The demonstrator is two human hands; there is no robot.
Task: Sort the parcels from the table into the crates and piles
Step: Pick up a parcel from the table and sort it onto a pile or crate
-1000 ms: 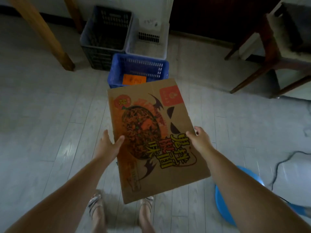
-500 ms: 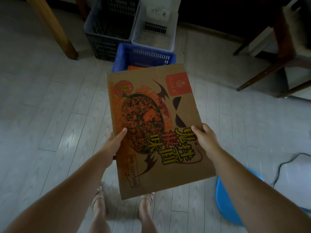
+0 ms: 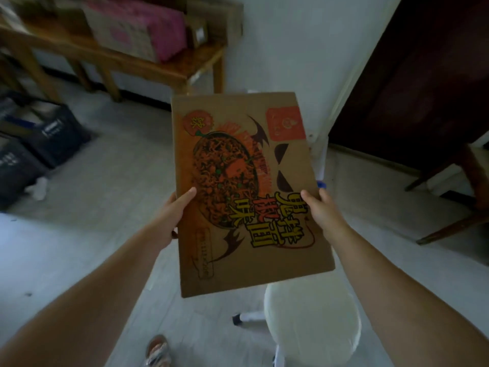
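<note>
Parcel (image 3: 246,192) pinched at both side edges by left hand (image 3: 172,215) and right hand (image 3: 321,210), thumbs on top | risk: shallow edge grip could slip, dropping it toward white stool (image 3: 312,321).

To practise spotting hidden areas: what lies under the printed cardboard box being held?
Below the box a white round stool and pale floor show. The box covers the stool's far edge and the floor behind it; a blue scrap peeks past its right side.
</note>
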